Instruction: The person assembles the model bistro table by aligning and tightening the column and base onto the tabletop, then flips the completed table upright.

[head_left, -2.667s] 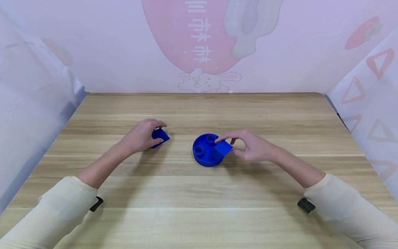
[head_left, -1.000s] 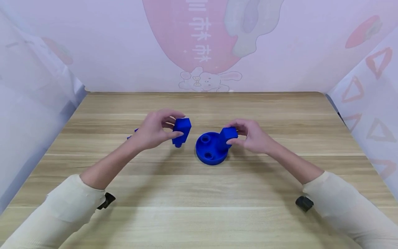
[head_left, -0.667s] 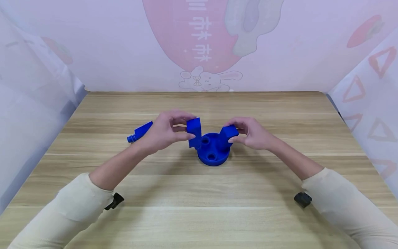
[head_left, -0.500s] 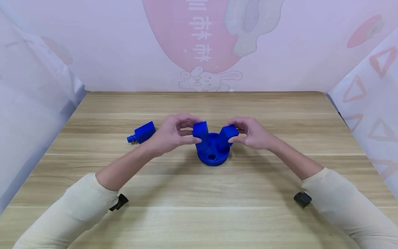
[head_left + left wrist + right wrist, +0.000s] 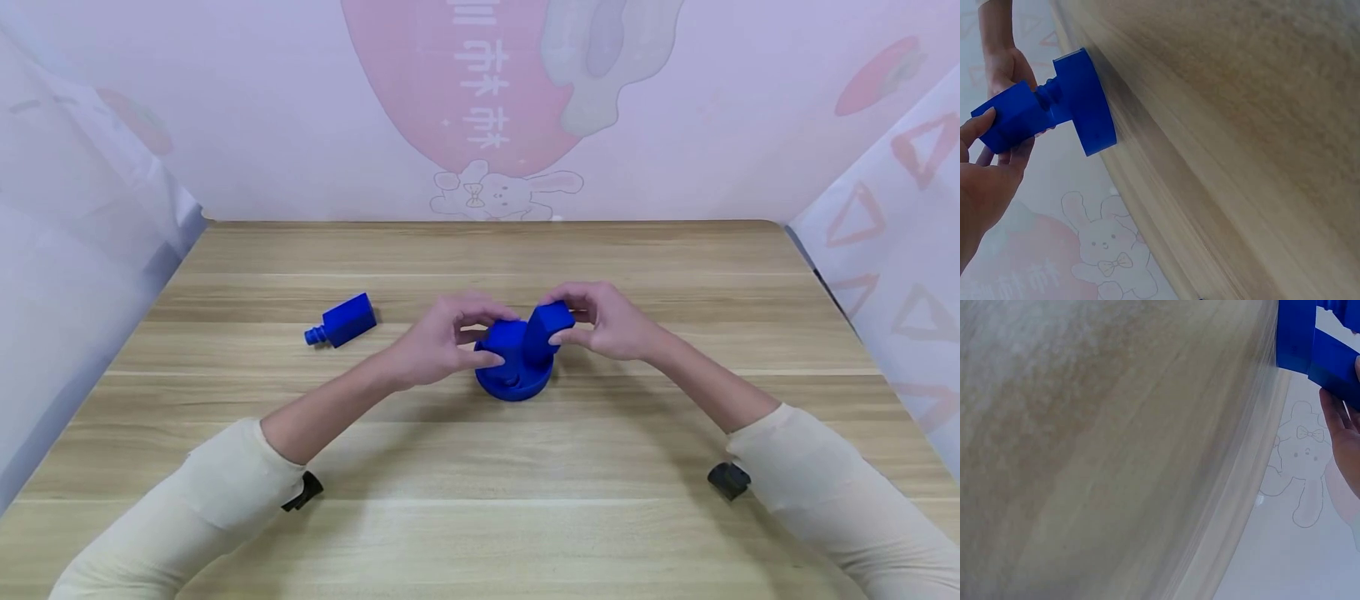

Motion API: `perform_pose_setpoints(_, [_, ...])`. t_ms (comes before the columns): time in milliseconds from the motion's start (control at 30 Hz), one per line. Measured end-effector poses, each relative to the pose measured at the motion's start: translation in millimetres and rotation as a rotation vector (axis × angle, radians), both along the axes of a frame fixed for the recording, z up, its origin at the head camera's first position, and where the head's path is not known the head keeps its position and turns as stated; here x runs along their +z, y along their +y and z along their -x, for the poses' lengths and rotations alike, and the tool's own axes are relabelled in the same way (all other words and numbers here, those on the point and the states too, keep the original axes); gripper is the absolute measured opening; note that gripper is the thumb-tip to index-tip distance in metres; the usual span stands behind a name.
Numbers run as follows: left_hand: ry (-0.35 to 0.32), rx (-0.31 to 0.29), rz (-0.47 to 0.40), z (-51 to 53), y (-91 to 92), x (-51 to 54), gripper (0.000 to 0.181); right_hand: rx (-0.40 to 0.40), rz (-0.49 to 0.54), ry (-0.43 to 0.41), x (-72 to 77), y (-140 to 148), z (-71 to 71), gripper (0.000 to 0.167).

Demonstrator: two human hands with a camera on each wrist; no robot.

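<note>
Left hand (image 5: pixel 441 342) pinches a blue rectangular block (image 5: pixel 506 336), right hand (image 5: pixel 613 325) a second block (image 5: pixel 540 332), both at the round blue base (image 5: pixel 504 390).

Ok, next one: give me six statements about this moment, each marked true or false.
1. The left hand grips one blue block. True.
2. The right hand grips a second blue block. True.
3. A third blue block lies to the person's left of the round base. True.
4. That third block stands upright. False: it lies on its side.
5. The round base is red. False: it is blue.
6. The third block's threaded peg points toward the base. False: it points away.
</note>
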State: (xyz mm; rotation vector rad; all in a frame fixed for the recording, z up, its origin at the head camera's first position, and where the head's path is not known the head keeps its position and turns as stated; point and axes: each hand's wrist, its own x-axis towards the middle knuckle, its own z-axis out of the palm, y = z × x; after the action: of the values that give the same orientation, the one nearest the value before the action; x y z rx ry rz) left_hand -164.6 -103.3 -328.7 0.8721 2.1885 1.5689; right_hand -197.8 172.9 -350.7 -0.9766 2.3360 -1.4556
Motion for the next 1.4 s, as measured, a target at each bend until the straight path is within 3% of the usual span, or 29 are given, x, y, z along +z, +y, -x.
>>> perform_pose_setpoints(233, [-0.009,-0.066,0.008,-0.6,9.0,-6.0,0.044,0.009,0.001,0.001,0.6,-0.9,-1.5,0.037])
perform_pose_setpoints(433, [0.084,-0.106,0.061,-4.2,14.4,-11.0,0.044,0.011,0.007,-0.008,0.0,-1.1,-1.5,0.038])
perform_pose_setpoints(500, [0.12,-0.086,0.081,-7.2,17.1,-11.4,0.047,0.009,0.005,-0.008,0.2,-1.1,-1.6,0.038])
perform_pose_setpoints(700, [0.273,0.063,0.191,-14.2,28.3,-14.1,0.055,0.003,0.002,-0.003,-0.6,-0.5,-1.5,0.038])
perform_pose_setpoints(800, [0.332,0.107,0.242,-16.3,31.1,-15.5,0.054,0.001,0.006,-0.01,-0.8,-0.6,-1.8,0.039])
perform_pose_setpoints(967, [0.304,0.104,0.233,-18.1,30.6,-13.3,0.048,0.002,0.007,-0.008,-1.6,-0.5,-1.2,0.038])
perform_pose_setpoints(1233, [0.299,0.023,0.245,-15.5,20.2,-5.7,0.049,0.001,0.002,-0.015,0.7,0.3,-1.5,0.038])
perform_pose_setpoints(1400, [0.252,-0.016,0.236,-12.0,14.7,-2.9,0.045,0.0,0.01,-0.016,0.8,0.6,-1.2,0.037])
